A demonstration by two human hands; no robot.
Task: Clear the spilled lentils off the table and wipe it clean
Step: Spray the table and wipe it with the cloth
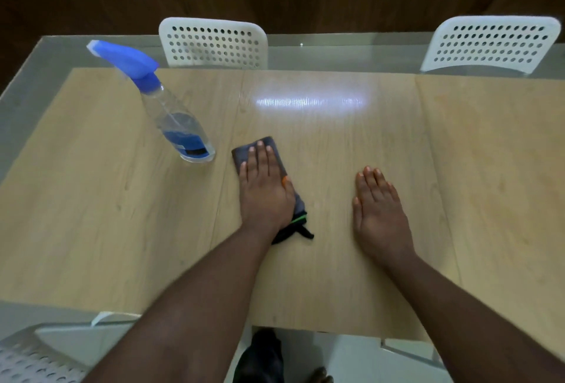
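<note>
My left hand (265, 187) lies flat, palm down, on a dark grey cloth (276, 150) in the middle of the light wooden table (107, 199). The cloth shows beyond my fingertips and trails out behind my wrist, where it has black and green trim. My right hand (379, 208) rests flat on the bare tabletop to the right of the cloth, fingers together, holding nothing. I see no lentils on the table.
A clear spray bottle (180, 129) with a blue trigger head and blue liquid stands just left of the cloth. Two white perforated chairs (214, 43) (489, 43) stand at the far side. Another chair (33, 358) is at the near left corner.
</note>
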